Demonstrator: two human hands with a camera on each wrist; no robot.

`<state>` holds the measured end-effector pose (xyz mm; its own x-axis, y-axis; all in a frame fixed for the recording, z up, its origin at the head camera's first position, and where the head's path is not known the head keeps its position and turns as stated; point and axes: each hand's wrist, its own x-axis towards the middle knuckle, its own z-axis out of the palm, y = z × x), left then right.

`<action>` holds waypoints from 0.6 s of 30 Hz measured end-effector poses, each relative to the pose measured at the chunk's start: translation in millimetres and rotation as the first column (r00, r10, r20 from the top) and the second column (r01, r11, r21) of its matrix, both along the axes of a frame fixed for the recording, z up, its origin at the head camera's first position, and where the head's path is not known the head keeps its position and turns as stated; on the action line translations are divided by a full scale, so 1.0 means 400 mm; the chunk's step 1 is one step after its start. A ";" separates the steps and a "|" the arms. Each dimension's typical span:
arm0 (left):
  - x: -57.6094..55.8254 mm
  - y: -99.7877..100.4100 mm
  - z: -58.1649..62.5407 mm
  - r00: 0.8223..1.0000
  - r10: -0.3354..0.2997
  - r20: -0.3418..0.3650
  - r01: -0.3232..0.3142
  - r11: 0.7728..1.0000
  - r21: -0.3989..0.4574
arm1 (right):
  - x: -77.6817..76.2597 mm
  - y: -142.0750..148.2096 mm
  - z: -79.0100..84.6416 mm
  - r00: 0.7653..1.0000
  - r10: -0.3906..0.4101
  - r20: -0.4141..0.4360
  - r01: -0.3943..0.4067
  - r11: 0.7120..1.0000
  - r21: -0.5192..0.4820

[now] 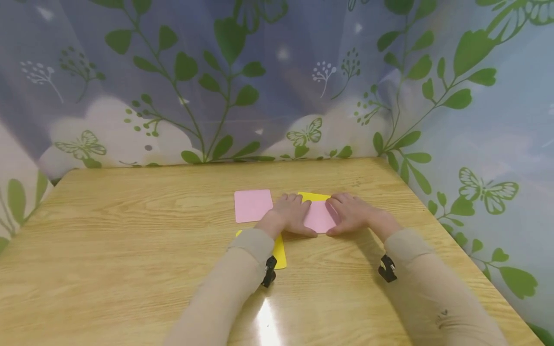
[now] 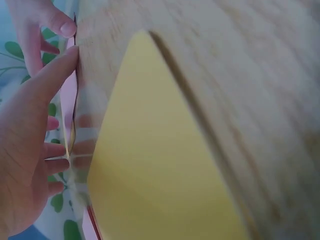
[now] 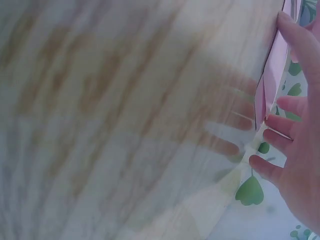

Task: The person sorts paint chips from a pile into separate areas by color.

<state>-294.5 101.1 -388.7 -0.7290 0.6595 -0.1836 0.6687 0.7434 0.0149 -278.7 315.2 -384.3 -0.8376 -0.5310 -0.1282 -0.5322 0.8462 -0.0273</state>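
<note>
In the head view the left sleeve [image 1: 216, 293] hides most of the near yellow card [image 1: 281, 252], leaving parts at 10 and 3 o'clock. The left hand [image 1: 292, 214] and right hand [image 1: 352, 213] cover the pink card [image 1: 319, 218] at 9 and 3 o'clock; whether the yellow strip [image 1: 313, 196] at its 12 o'clock side is a separate card cannot be told. The right sleeve [image 1: 437, 283] runs off at 5 o'clock. Faint marks [image 1: 356, 183] at 12 o'clock from the right hand are too small to read. In the right wrist view, the tabletop [image 3: 100, 125] is blurred.
</note>
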 end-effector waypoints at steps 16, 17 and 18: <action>-0.010 0.007 -0.008 0.994 -0.085 -0.072 0.084 0.996 -0.023 | -0.003 -0.001 0.000 0.999 0.032 0.007 -0.032 0.999 -0.043; -0.010 0.008 -0.007 0.994 -0.085 -0.072 0.083 0.996 -0.025 | -0.003 -0.001 0.000 0.999 0.035 0.008 -0.034 0.998 -0.050; -0.009 0.009 -0.006 0.994 -0.084 -0.070 0.082 0.996 -0.027 | -0.003 0.000 0.000 0.999 0.040 0.007 -0.039 0.998 -0.056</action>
